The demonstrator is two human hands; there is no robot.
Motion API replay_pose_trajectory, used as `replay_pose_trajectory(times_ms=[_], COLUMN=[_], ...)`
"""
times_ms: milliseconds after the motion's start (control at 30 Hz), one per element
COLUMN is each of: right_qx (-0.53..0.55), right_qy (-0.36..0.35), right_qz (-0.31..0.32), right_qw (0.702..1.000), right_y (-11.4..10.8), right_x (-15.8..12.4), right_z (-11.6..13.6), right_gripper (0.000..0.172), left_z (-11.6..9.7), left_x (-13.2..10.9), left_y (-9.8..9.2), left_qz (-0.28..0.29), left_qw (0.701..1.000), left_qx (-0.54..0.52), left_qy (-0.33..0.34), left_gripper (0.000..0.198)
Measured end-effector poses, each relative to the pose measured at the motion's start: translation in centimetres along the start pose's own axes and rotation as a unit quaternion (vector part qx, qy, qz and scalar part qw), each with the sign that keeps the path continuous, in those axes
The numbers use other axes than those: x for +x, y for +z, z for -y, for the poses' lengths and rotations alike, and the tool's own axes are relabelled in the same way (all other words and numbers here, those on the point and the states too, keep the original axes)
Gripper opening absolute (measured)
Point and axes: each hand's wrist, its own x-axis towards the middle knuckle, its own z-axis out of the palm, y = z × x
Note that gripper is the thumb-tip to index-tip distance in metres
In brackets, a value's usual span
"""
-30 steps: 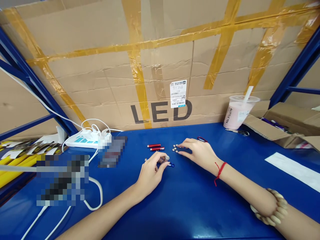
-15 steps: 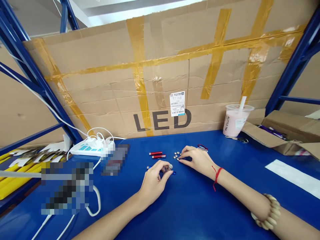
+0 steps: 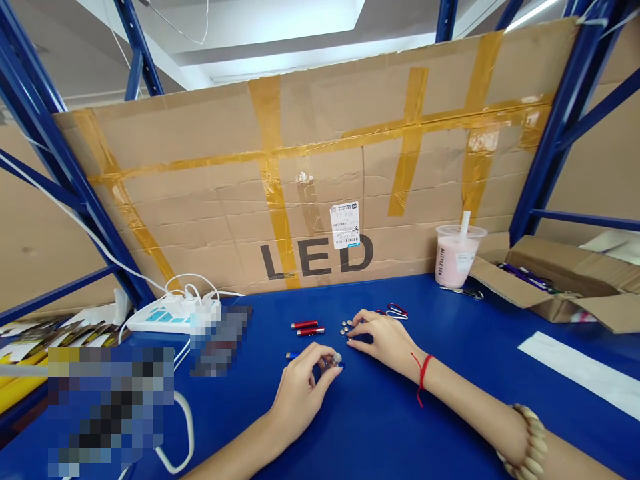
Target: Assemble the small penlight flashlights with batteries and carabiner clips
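1. A blue bench [image 3: 400,427] spreads beneath my arms, hemmed in by blue posts [image 3: 565,127] at either side.
2. Nearest on my right arm I wear a beaded bracelet [image 3: 534,440], with a red string [image 3: 423,373] at the wrist; a white cable [image 3: 189,433] loops at far left.
3. My left hand [image 3: 303,381] pinches a small silver disc [image 3: 337,358] between thumb and fingers. A blue tube [image 3: 290,356] runs behind that hand, one end showing; I can't tell whether I'm gripping it too.
4. A white strip [image 3: 580,373] lies flat, well off to the right.
5. My right hand [image 3: 383,339] is half curled, thumb and finger apart, fingertips at a few loose discs [image 3: 345,324] on the bench. I can't tell whether it grips one.
6. Just left of those discs lie two red tubes [image 3: 310,331], side by side.
7. Beyond my right hand sits a red clip [image 3: 397,309].
8. Further back are a power strip [image 3: 160,317] on the left, and a pink drink [image 3: 453,260] and an open box [image 3: 510,287] on the right.
9. Behind it all stands taped cardboard [image 3: 225,220] marked LED, below a pale ceiling [image 3: 280,27].
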Motion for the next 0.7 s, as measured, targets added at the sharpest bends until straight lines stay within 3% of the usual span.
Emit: replay_pose_trajectory(times_ms=[300, 467, 700], right_qx=[-0.009, 0.008, 0.038], right_qy=[-0.006, 0.003, 0.025], right_qz=[0.017, 0.047, 0.049], right_qw=[1.0, 0.999, 0.998], right_y=[0.4, 0.3, 0.0], right_x=[-0.3, -0.3, -0.3], right_z=[0.3, 0.4, 1.1], right_gripper=[0.021, 0.02, 0.016], left_z=[0.0, -0.2, -0.3], left_x=[-0.2, -0.4, -0.4], left_y=[0.1, -0.2, -0.3], left_qz=[0.005, 0.034, 0.027], left_qw=[0.999, 0.998, 0.999], left_qx=[-0.009, -0.013, -0.008], left_qy=[0.031, 0.044, 0.018], left_gripper=[0.012, 0.011, 0.013])
